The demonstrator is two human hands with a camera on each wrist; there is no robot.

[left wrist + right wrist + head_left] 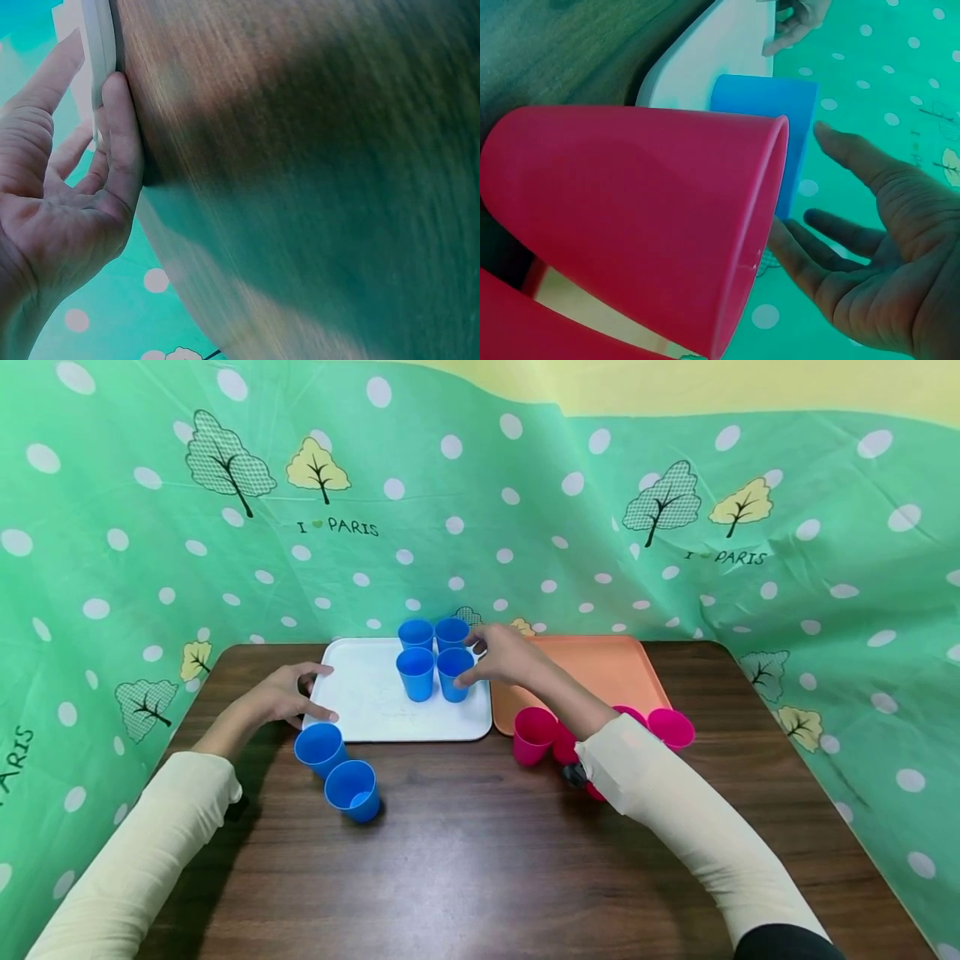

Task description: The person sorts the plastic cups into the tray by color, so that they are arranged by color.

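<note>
My left hand [281,695] rests at the left end of the white tray [360,693], its thumb and forefinger spread over the edge. In the left wrist view the fingers [124,135] lie along the tray's rim. Several blue cups [415,675] stand upright in a block on the tray's right half. My right hand [502,657] is beside this block, thumb and fingers spread apart around the near right cup [453,677]. The right wrist view shows the thumb and fingers parted, with nothing held. Two more blue cups [352,789] stand on the table before the left hand.
Right of the white tray lies an orange tray [592,664]. Several pink cups [532,739] stand along its near edge, partly hidden under the right forearm; one pink cup [630,217] looms close in the right wrist view. A green patterned curtain [487,527] hangs behind the wooden table [480,877].
</note>
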